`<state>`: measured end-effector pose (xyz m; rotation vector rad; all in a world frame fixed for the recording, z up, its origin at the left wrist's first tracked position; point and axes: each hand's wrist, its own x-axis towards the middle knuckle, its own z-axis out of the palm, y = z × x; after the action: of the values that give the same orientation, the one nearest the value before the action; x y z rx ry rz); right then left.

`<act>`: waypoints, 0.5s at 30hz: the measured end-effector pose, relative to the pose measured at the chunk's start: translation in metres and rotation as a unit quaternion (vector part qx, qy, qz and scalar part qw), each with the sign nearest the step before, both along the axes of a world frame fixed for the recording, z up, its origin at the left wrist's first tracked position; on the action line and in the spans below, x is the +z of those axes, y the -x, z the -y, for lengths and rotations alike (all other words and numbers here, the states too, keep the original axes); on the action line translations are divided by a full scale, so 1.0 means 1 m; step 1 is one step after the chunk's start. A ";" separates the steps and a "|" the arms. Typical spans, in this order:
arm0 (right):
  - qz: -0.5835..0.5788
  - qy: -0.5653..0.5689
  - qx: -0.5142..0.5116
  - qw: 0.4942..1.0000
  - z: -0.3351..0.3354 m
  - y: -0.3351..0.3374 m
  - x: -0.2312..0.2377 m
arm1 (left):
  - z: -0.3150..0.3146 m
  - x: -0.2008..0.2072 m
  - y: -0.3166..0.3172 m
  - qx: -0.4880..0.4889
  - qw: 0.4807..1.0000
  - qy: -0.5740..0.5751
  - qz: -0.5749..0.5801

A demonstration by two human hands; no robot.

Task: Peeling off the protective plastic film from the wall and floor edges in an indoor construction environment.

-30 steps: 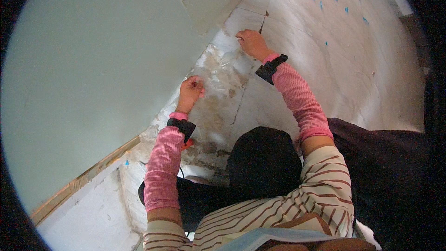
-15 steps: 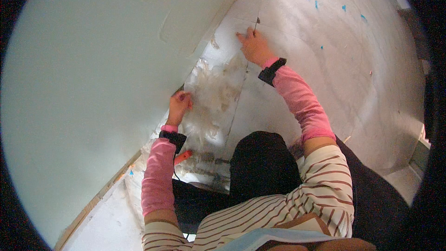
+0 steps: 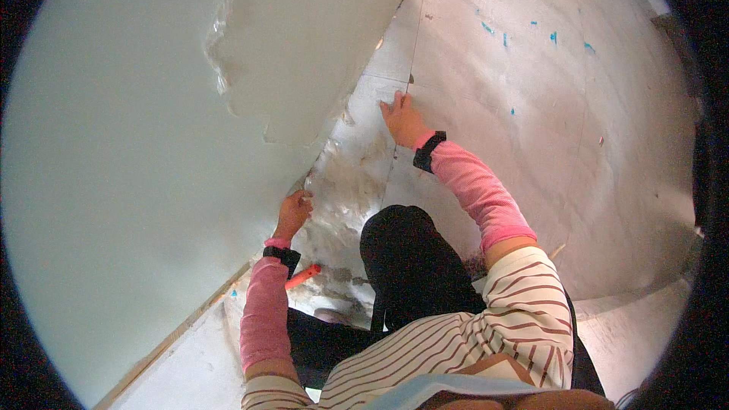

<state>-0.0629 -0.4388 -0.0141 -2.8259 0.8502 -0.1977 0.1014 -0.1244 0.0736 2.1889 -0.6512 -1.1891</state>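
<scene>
My left hand [image 3: 294, 214] is closed, fingers pressed together, at the foot of a pale green wall panel [image 3: 137, 182]. What it holds, if anything, I cannot make out. Crumpled clear plastic film [image 3: 342, 182] lies on the floor beside it. Farther off, my right hand [image 3: 404, 121] rests on the pale floor [image 3: 486, 159], fingers apart and nothing visible in them, near a dark joint line. Close to my left wrist lies an orange-red stick-like object [image 3: 304, 276]; its kind is unclear.
A duller patch with a ragged, shiny edge [image 3: 219, 53] covers the panel's upper part. Blue marks [image 3: 553, 37] dot the floor at the far right. My bent knee [image 3: 402, 243] stands between my arms. A brown strip [image 3: 175, 334] runs along the panel's lower edge.
Both hands sit lower in the picture, as the whole view has shifted. The patch on the panel shows larger, with a sharper ragged edge. Hand poses look much the same.
</scene>
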 end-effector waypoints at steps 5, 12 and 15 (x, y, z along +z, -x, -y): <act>-0.120 -0.097 0.014 0.988 -0.012 -0.015 0.043 | -0.015 0.017 -0.023 -0.127 0.986 -0.020 0.104; -0.135 -0.032 0.004 0.990 -0.006 -0.009 0.034 | -0.005 0.028 -0.017 -0.126 0.989 -0.030 0.067; -0.235 -0.099 0.036 0.966 -0.011 -0.024 0.053 | -0.014 0.034 -0.025 -0.150 0.985 -0.039 0.077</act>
<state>-0.0391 -0.4275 0.0386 -2.7387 0.7927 0.5582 0.1261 -0.1100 0.1077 2.3235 -1.0461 -1.2153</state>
